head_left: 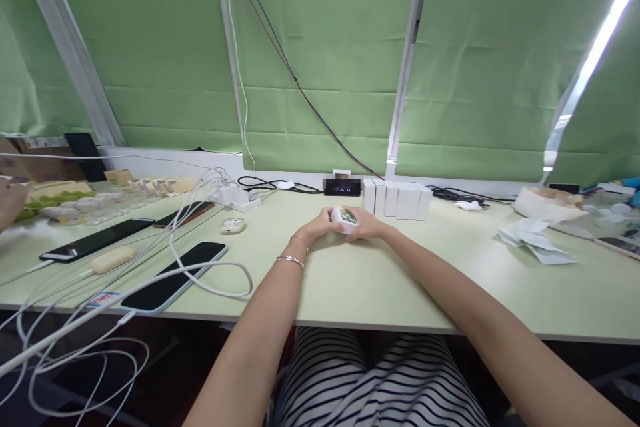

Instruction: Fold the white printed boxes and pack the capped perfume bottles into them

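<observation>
A small white box with a green and dark picture on its face is between my two hands at mid-table. My left hand, a bracelet at its wrist, is closed on the box's left side. From the right, my right hand grips the same box, with its fingers partly hidden. Just behind and to the right, several plain white boxes stand upright in a row. A black digital clock with lit digits sits behind the held box.
At left lie a phone on a cable, a second dark phone, an earbud case and tangled white cables. Another person's hand shows at the far left edge. Crumpled paper and a bag are at right.
</observation>
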Motion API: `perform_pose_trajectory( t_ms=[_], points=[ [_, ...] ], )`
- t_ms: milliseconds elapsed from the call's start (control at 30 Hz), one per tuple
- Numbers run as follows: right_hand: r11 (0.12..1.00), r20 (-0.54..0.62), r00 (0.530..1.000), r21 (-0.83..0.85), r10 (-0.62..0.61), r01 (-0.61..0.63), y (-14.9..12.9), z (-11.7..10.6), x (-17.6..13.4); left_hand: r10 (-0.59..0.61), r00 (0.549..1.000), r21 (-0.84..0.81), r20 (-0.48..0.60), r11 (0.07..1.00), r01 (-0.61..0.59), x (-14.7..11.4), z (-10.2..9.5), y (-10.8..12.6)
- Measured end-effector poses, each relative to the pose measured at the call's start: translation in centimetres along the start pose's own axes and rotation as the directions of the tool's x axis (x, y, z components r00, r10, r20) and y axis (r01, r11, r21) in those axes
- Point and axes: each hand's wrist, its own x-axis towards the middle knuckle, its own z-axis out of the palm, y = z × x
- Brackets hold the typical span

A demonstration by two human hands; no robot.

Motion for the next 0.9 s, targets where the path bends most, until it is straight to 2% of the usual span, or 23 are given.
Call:
perform_pose_trajectory(
  t_ms=[133, 233, 333, 433, 500, 600, 667, 733, 800, 900],
  points=[
    [0.995, -0.033, 0.998, -0.087, 0.053, -0.056, 1.0, -0.1, -1.4, -0.027, 1.000, 0.033, -0.008, 0.999, 0.027, -0.1, 0.6, -0.2],
    [0.983, -0.142, 0.981, -0.109, 0.131, -0.147, 1.2, 0.6, -1.7, 0.013, 0.997, -0.003, -0.070, 1.000, -0.013, 0.3, 0.6, -0.1],
    [0.968, -0.227, 0.952, -0.097, 0.205, -0.231, 1.0, 1.9, -1.5, 0.058, 0.964, -0.030, -0.259, 0.997, -0.068, 0.8, -0.1, -0.1],
    [0.959, -0.351, 0.908, -0.076, 0.229, -0.271, 0.8, 2.1, -0.7, 0.088, 0.886, 0.002, -0.454, 0.995, -0.098, 1.1, -0.9, -0.2],
    [0.944, -0.510, 0.821, -0.046, 0.259, -0.326, 0.8, 0.6, -0.1, 0.111, 0.844, 0.038, -0.524, 0.994, -0.107, 1.1, -1.4, -0.3],
    [0.905, -0.717, 0.612, 0.064, 0.334, -0.420, 1.8, -4.4, 0.0, 0.145, 0.812, 0.086, -0.566, 0.989, -0.116, 1.2, -1.8, -0.2],
    [0.870, -0.770, 0.485, 0.178, 0.414, -0.461, 3.5, -8.6, -0.6, 0.160, 0.802, 0.118, -0.575, 0.987, -0.113, 1.6, -2.1, -0.2],
    [0.818, -0.742, 0.414, 0.309, 0.527, -0.486, 6.0, -12.2, -1.6, 0.168, 0.806, 0.147, -0.567, 0.984, -0.101, 2.4, -2.4, -0.1],
    [0.755, -0.636, 0.428, 0.426, 0.642, -0.498, 8.8, -14.1, -2.6, 0.165, 0.823, 0.163, -0.544, 0.982, -0.090, 3.6, -2.6, 0.0],
    [0.690, -0.445, 0.531, 0.529, 0.721, -0.494, 12.1, -14.0, -3.4, 0.146, 0.859, 0.156, -0.490, 0.985, -0.079, 5.8, -2.5, 0.1]
  ],
)
